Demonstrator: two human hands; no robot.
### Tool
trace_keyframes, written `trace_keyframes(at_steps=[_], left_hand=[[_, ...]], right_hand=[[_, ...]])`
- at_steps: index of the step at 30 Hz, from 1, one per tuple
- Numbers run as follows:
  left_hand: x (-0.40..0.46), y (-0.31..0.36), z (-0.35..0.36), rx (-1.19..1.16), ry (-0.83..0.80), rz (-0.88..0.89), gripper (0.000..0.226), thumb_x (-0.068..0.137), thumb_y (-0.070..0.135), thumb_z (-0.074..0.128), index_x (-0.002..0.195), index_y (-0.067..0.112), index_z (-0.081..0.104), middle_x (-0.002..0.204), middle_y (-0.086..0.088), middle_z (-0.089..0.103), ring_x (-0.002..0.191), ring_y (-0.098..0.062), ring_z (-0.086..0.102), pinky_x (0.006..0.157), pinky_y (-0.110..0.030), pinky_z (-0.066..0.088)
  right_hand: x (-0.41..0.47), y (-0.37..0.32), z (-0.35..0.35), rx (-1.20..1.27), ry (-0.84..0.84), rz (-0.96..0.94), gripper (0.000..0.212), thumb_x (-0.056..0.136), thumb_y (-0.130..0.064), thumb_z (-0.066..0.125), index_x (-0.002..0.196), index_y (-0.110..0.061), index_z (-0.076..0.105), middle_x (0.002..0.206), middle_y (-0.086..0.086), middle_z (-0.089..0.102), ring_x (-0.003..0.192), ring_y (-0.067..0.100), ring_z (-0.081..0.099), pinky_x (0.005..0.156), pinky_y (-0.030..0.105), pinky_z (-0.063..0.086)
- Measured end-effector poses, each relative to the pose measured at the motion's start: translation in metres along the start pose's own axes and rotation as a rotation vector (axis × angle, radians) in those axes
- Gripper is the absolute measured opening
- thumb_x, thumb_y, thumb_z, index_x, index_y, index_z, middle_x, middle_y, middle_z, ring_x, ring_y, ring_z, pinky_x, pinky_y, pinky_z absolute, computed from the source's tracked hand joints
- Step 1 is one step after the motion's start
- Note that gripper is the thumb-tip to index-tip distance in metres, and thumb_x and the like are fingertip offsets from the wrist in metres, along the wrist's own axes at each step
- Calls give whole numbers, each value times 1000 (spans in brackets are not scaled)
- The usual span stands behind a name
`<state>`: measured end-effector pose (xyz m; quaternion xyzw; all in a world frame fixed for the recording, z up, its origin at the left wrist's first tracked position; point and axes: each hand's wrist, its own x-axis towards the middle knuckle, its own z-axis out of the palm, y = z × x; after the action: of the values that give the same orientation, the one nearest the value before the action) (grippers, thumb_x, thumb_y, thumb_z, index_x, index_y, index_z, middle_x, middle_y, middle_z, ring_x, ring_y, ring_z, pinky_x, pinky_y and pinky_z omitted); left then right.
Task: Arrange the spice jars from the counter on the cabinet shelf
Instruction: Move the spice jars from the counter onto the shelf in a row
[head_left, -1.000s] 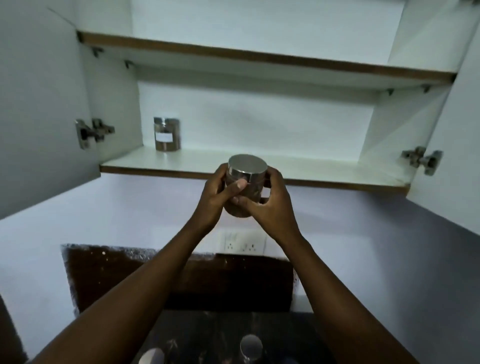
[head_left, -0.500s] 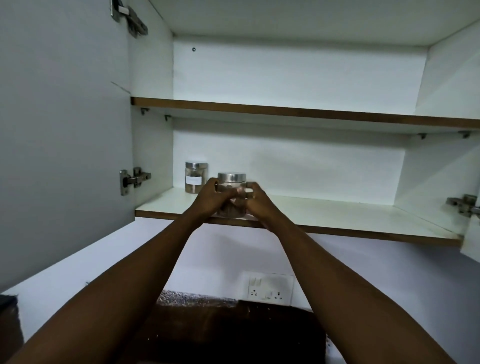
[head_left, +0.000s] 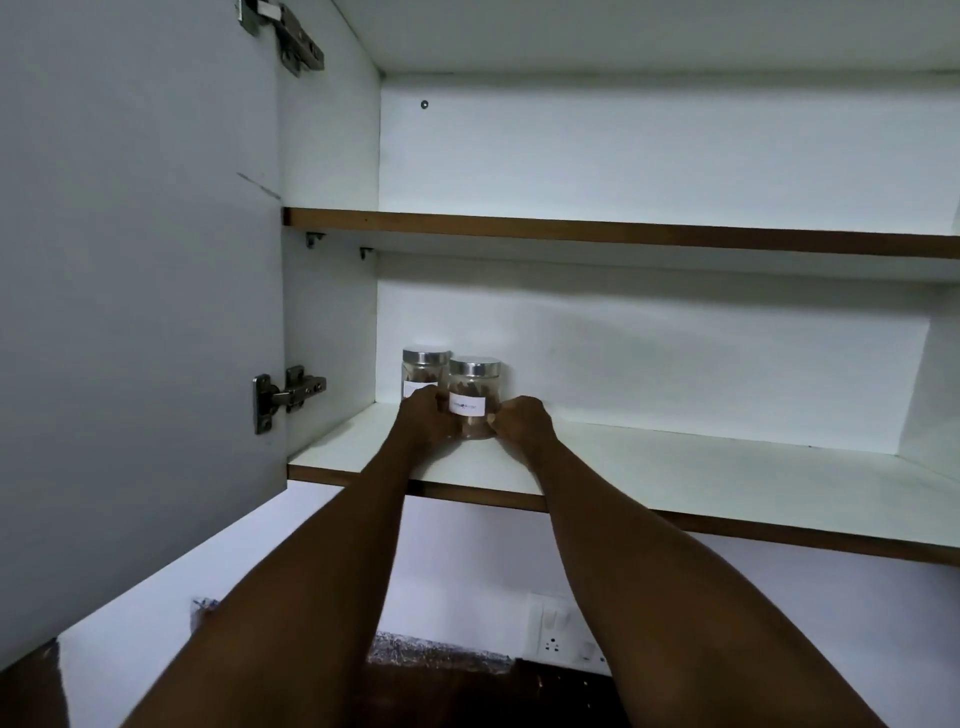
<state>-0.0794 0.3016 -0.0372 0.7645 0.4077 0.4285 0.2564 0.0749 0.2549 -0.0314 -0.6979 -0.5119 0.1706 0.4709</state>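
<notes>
On the lower white cabinet shelf (head_left: 675, 467), the clear silver-lidded spice jar (head_left: 474, 402), airborne a second ago, now stands beside the first jar (head_left: 423, 376); both hands (head_left: 428, 423) (head_left: 522, 426) clasp it, placement nearly done.

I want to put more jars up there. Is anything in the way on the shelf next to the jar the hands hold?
Nothing visible: right of the held jar the shelf is bare. Only the first jar stands at its left.

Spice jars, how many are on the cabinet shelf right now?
2: rear jar at the lower shelf's left end, front jar beside it, held by left hand and right hand.
</notes>
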Motion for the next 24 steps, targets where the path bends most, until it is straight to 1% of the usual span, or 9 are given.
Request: trace_keyframes(at_steps=[1, 2, 4, 7, 13, 16, 19, 21, 24], left_hand=[[2, -1, 4, 15, 17, 4, 30, 78, 16, 81, 106, 10, 75, 101, 1, 74, 78, -3, 64, 62, -5, 43], [5, -1, 6, 38, 35, 4, 29, 79, 18, 80, 106, 10, 74, 102, -1, 75, 81, -6, 66, 62, -6, 40], [9, -4, 10, 85, 74, -10, 30, 81, 18, 78, 108, 7, 72, 108, -9, 76, 99, -21, 70, 71, -15, 42], [15, -10, 8, 114, 134, -45, 31, 83, 14, 75, 112, 4, 70, 114, -13, 75, 109, -28, 69, 81, -23, 43], [17, -12, 9, 84, 104, -52, 32, 85, 14, 70, 115, 4, 63, 114, -12, 72, 109, -28, 66, 92, -35, 51], [15, -10, 10, 74, 82, -45, 28, 87, 12, 65, 115, 4, 63, 112, -14, 73, 109, -29, 67, 95, -38, 53], [14, -10, 10, 54, 50, -38, 30, 86, 9, 65, 116, 7, 63, 114, -12, 73, 109, -27, 66, 95, -35, 51], [14, -9, 11, 53, 42, -33, 34, 85, 3, 65, 118, 4, 62, 115, -14, 72, 105, -23, 65, 95, -34, 49], [12, -9, 13, 82, 38, 10, 34, 82, -4, 66, 116, -2, 63, 115, -17, 72, 98, -18, 60, 82, -23, 47]], right_hand=[[5, 0, 6, -91, 49, -32, 28, 92, -16, 61, 110, 2, 73, 114, 17, 71, 109, 30, 67, 80, 27, 48], [7, 0, 9, -139, 95, -49, 28, 89, -19, 64, 106, 1, 74, 111, 16, 73, 108, 30, 68, 75, 25, 43], [12, 3, 17, -104, 147, -37, 32, 82, -22, 72, 105, 1, 70, 107, 15, 72, 104, 30, 69, 71, 25, 41], [12, 6, 21, -52, 228, -82, 41, 81, -22, 76, 112, 0, 62, 111, 13, 68, 104, 29, 66, 75, 26, 42], [11, 5, 18, -58, 220, -131, 21, 85, -8, 65, 102, -2, 75, 110, 11, 74, 109, 26, 68, 82, 20, 42], [10, 4, 19, -81, 191, -147, 22, 87, -9, 62, 101, -1, 76, 109, 13, 75, 109, 28, 68, 85, 24, 47], [11, 3, 20, -111, 178, -142, 22, 88, -11, 59, 95, 1, 75, 103, 16, 74, 104, 32, 67, 78, 25, 44], [14, 3, 21, -125, 156, -128, 15, 87, -13, 60, 82, -3, 70, 89, 16, 69, 91, 33, 64, 73, 25, 40], [16, 2, 21, -155, 138, -132, 18, 86, -15, 61, 70, -9, 56, 79, 11, 59, 81, 28, 55, 70, 26, 37]])
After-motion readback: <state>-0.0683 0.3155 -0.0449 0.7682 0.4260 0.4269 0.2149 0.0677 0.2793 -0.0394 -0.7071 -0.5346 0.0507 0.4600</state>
